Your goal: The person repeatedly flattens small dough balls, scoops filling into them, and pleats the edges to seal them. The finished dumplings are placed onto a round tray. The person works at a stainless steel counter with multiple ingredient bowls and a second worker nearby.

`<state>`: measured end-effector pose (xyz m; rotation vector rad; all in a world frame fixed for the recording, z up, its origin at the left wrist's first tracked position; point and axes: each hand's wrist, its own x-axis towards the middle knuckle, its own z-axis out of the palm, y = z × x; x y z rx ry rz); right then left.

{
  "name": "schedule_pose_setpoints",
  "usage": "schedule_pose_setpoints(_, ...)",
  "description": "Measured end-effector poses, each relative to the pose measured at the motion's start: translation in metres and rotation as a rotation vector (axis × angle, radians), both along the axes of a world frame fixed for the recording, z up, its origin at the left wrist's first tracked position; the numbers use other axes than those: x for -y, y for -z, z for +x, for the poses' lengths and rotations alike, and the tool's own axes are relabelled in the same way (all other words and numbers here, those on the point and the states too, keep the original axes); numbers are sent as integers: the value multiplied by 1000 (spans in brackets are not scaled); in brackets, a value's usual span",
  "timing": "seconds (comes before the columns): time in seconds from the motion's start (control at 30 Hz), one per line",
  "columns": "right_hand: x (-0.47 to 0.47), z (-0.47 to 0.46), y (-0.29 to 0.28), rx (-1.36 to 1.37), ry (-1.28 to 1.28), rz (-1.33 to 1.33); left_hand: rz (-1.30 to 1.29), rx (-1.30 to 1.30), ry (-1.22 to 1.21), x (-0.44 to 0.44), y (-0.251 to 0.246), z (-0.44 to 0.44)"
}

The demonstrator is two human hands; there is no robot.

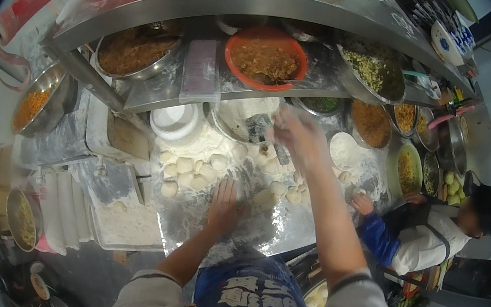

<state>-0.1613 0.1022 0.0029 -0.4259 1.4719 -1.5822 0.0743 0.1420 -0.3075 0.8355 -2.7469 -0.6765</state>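
My left hand (225,205) lies palm down on the floured steel worktop (196,236), its fingers pointing away from me. Just beyond its fingertips and to the left sits a cluster of dough pieces (186,165). Blurred by motion, my right hand (297,135) is over the right side of a steel bowl of flour (246,111); whether it grips anything is unclear. A dark, flour-dusted scraper or scoop (257,127) shows beside its fingers at the bowl. More dough pieces (278,188) lie between my forearms.
A steel shelf (235,91) overhangs the back, holding an orange bowl of filling (265,60) and steel bowls. A white tub (175,120) stands at the back left. At right, a co-worker (432,231) has a hand (362,202) near the worktop, beside bowls of chopped ingredients (371,124).
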Motion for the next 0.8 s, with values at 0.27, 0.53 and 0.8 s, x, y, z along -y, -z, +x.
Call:
schedule_pose_setpoints(0.27,70,-47,15,296,96,-113,-89,43,-89,-27,-1,-15)
schedule_pose_setpoints(0.53,21,-79,-21,262,107,-105,-148,55,-99,-17,17,-30)
schedule_pose_setpoints(0.8,-85,-108,-108,158,-17,-35,249,130,79,15,9,-17)
